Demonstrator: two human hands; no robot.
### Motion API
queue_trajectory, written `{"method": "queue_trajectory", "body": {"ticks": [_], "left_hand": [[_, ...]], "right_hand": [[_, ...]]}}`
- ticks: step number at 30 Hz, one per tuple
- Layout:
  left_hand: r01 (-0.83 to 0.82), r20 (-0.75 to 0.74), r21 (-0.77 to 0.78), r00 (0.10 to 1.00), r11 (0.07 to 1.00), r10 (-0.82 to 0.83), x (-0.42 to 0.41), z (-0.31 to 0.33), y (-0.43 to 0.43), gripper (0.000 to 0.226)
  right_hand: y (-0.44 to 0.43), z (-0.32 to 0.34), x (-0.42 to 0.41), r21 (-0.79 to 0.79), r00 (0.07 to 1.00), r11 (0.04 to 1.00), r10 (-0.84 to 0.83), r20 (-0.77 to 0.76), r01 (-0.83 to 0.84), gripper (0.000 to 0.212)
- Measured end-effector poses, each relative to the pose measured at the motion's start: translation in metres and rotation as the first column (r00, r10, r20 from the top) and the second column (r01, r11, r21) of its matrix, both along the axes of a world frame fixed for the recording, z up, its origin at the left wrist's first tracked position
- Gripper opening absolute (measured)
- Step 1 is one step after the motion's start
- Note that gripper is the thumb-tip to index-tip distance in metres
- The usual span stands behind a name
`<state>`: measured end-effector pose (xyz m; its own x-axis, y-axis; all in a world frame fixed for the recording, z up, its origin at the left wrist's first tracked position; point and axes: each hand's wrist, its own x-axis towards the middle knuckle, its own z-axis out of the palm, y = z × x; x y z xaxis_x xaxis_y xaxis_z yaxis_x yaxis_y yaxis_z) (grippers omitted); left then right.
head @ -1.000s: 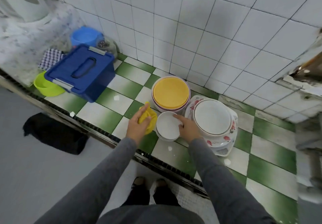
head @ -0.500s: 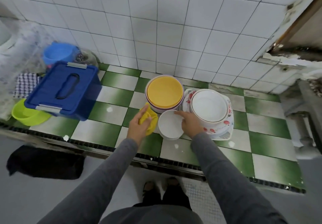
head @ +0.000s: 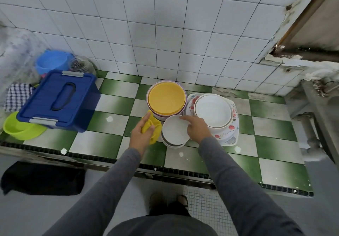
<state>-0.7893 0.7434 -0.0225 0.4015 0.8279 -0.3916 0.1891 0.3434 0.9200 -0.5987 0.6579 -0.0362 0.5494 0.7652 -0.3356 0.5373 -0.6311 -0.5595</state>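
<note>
- On a green-and-white chequered tile counter [head: 102, 142] backed by a white-tiled wall, a person in grey sleeves works at a short stack of white round bowls [head: 174, 130], by the look of it wiping dishes one at a time.
- Bunched in the left hand [head: 140, 136] is a yellow cloth [head: 155, 128], fingers closed round it. It is held just left of the stack, close against its side, and appears ready for the wipe.
- Gripping the top bowl's right rim, the right hand [head: 197, 128] has its forefinger stretched along the far edge and its thumb inside, seemingly to steady or lift the bowl.
- Between the two hands, the bowls sit near the counter's front edge. Just behind them is a pile of yellow round plastic plates [head: 166, 99], and just to their right are white round plates [head: 212, 110] stacked on a flower-patterned tray [head: 229, 136]. Like seems to be grouped with like.
- Well apart to the left stand a blue lidded plastic box [head: 58, 99] and a lime-green plastic basin [head: 20, 131].
</note>
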Motion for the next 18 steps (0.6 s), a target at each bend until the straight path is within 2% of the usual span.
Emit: {"method": "queue_trajectory", "body": {"ticks": [10,18], "left_hand": [[0.048,-0.061,0.037,0.997,0.998,-0.046,0.014,-0.001,-0.012,0.050],[0.034,-0.053,0.087,0.998,0.996,-0.030,0.023,0.003,-0.016,0.046]], "right_hand": [[-0.028,0.023,0.007,0.163,0.982,0.975,-0.131,-0.136,0.152,0.052],[-0.038,0.029,-0.006,0.269,0.909,0.910,-0.208,-0.361,0.315,0.049]]}}
